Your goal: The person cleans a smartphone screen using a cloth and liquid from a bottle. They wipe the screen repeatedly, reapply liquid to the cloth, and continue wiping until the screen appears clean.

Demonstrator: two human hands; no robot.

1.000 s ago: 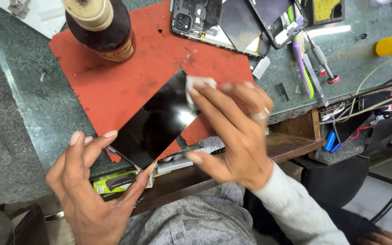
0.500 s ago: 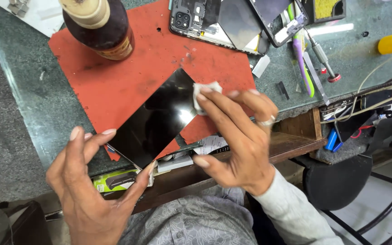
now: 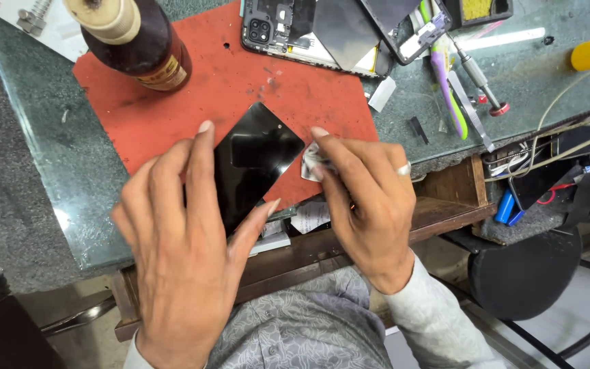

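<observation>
Glass panel (image 3: 254, 164): a black, glossy rectangle is lying tilted on the red mat (image 3: 192, 116), its lower corner reaching past the mat's front edge.
Left hand (image 3: 179, 232): is bracing the panel, fingers (image 3: 203, 157) spread along its left edge and thumb pressing at its lower corner.
Right hand (image 3: 367, 198): fingers are pinching a small crumpled white wipe (image 3: 311, 162) against the panel's right edge; a ring is showing on one finger.
Mat: is lying on the glass-topped bench (image 3: 49, 157).
Bottle (image 3: 134, 41): brown, standing at the mat's far left corner.
Opened phone (image 3: 308, 31): is lying back-up at the mat's far edge.
Tweezers (image 3: 469, 109): are resting on the bench, right of the mat.
</observation>
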